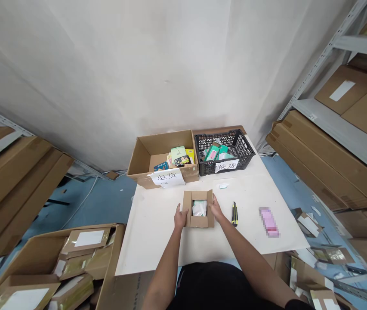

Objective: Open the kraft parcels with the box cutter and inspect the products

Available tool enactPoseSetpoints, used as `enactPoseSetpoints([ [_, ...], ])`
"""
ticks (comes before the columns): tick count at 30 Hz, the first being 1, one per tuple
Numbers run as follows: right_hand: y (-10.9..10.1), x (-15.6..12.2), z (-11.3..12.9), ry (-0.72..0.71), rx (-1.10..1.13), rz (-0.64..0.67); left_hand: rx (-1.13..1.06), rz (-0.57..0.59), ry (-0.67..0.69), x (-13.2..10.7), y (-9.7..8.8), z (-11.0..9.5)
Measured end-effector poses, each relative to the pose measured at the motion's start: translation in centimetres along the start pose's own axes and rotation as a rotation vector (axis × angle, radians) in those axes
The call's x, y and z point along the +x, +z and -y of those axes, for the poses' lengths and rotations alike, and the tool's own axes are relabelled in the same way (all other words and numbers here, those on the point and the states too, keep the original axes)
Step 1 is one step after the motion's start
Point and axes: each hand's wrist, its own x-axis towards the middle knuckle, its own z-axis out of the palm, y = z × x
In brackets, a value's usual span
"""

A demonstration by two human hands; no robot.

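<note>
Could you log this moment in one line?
left hand, right hand: holding open carton | inside: white packet | nearby: yellow-black cutter on table

Light's bright, soft & fairly even, source out of shot; wall (pixel 183 64) palest upper ctr, greyer twd sides, w/ faint shadow just above the surface's (pixel 152 241) back edge. Soft shading nr its front edge. Ctr reasonably sharp; wide-angle distortion tilts shelving (pixel 325 115) at L & R. Pink item (pixel 269 221) nr surface's R edge is pixelated.
</note>
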Motion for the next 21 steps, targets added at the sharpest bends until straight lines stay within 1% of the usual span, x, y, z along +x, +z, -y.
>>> enactPoseSetpoints([
  [1, -0.9, -0.5, -0.6, 0.016, -0.021, -0.003, -0.031, -0.039, -0.007, 0.0, 0.4, 0.3],
  [2, -1.6, -1.0, -1.0, 0.037, -0.056, -0.016, -0.027, -0.091, 0.018, 0.0, 0.8, 0.5],
  [3, -2.2, -1.4, -1.2, 0.042, -0.111, -0.035, -0.002, -0.151, 0.074, -0.1, 1.3, 0.5],
  [4, -2.5, -1.8, -1.2, 0.013, -0.188, -0.046, 0.038, -0.197, 0.153, -0.2, 1.7, 0.4],
  [5, -2.6, -2.0, -0.9, -0.041, -0.272, -0.036, 0.090, -0.209, 0.249, -0.4, 2.1, 0.2],
  [6, -2.5, -2.1, -0.3, -0.104, -0.354, 0.003, 0.149, -0.175, 0.348, -0.6, 2.4, -0.1],
  [8, -2.1, -1.8, 1.2, -0.192, -0.497, 0.130, 0.261, -0.018, 0.513, -1.1, 2.9, -0.7],
  [10, -1.8, -1.1, 2.7, -0.184, -0.598, 0.248, 0.312, 0.129, 0.588, -1.5, 3.0, -1.0],
  [12, -1.9, -0.4, 3.8, -0.133, -0.663, 0.323, 0.290, 0.218, 0.569, -1.7, 2.7, -1.1],
  [14, -2.3, 0.1, 4.5, -0.094, -0.690, 0.360, 0.222, 0.312, 0.520, -1.7, 2.0, -1.0],
  [17, -3.3, 0.7, 5.2, -0.054, -0.680, 0.347, 0.110, 0.438, 0.474, -1.7, 1.0, -0.7],
  [19, -3.9, 1.5, 5.8, -0.043, -0.669, 0.327, 0.087, 0.468, 0.479, -2.0, 0.7, -0.6],
  [21, -4.1, 2.6, 6.3, -0.022, -0.677, 0.315, 0.134, 0.462, 0.519, -2.5, 0.9, -0.4],
])
